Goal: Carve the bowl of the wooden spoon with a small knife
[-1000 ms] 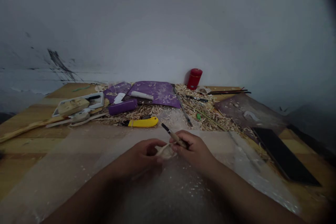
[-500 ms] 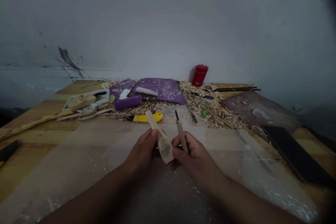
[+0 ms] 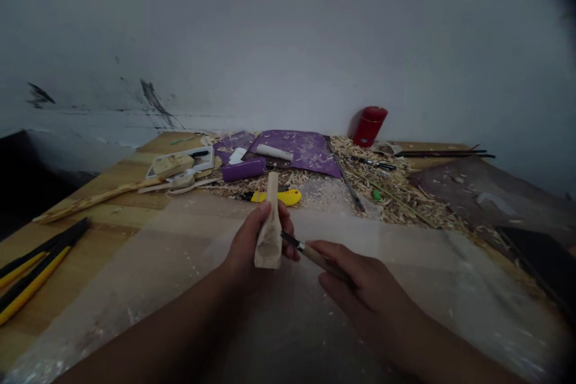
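A pale, roughly carved wooden spoon blank (image 3: 270, 234) stands handle-up in my left hand (image 3: 248, 240), whose fingers wrap round it from behind. Its wide lower end has a hollowed, darker face turned toward me. In my right hand (image 3: 360, 276) is a wood-carving chisel (image 3: 319, 257), gripped by its wooden handle. The chisel's dark metal tip points left and lies close to the right edge of the blank; whether it touches, I cannot tell. Just beyond the blank lies a yellow utility knife (image 3: 288, 197), partly hidden by the blank's handle.
Wood shavings (image 3: 400, 192) cover the back of the table around a purple sheet (image 3: 301, 153) and a purple roll (image 3: 243, 169). A red canister (image 3: 370, 126) leans near the wall. A white tray (image 3: 209, 159) holds a wood block. Yellow-black handled pliers or cutters (image 3: 45, 264) lie left.
The blank has turned more upright, and my right hand has let go of it and moved right. The chisel has swung from pointing up to pointing left. The view has shifted left.
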A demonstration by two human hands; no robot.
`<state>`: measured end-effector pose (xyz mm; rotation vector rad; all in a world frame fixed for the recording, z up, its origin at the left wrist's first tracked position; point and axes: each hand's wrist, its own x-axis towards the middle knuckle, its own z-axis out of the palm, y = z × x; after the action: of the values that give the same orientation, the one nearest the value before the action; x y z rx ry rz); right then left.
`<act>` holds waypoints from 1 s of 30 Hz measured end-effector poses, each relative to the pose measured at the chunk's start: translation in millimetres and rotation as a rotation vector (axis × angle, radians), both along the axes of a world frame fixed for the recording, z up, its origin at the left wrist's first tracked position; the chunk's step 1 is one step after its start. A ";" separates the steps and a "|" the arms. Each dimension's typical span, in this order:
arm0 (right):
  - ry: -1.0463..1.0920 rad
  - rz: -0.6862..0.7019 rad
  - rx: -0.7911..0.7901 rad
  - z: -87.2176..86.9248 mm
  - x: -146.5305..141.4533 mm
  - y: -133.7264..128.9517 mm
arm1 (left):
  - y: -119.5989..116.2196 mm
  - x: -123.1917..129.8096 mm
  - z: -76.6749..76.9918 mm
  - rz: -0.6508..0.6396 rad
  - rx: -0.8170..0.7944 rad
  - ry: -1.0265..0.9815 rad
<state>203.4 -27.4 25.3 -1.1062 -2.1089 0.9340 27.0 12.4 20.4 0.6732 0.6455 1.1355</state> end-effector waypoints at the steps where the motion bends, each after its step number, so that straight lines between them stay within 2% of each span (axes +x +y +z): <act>1: -0.032 -0.004 0.044 -0.1 -0.3 -0.6 | 0.6 -0.4 -1.1 -0.003 -0.003 0.004; 5: -0.136 -0.032 0.231 -2.2 2.5 -1.0 | 2.4 -2.6 -4.7 0.020 0.057 0.138; 9: -0.294 -0.049 0.342 -2.4 7.4 -1.6 | 2.2 -4.2 -3.9 0.074 0.135 0.329; 20: -0.630 -0.097 0.666 -6.5 11.1 -5.9 | 3.0 -4.4 -5.4 0.174 0.059 0.566; 30: -0.733 -0.063 0.768 -2.9 4.6 -11.8 | 0.8 -1.5 3.2 0.177 0.017 0.701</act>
<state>208.0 -39.2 22.4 -1.1519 -2.5993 -0.4084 25.6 13.2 23.6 1.0560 1.3092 1.0573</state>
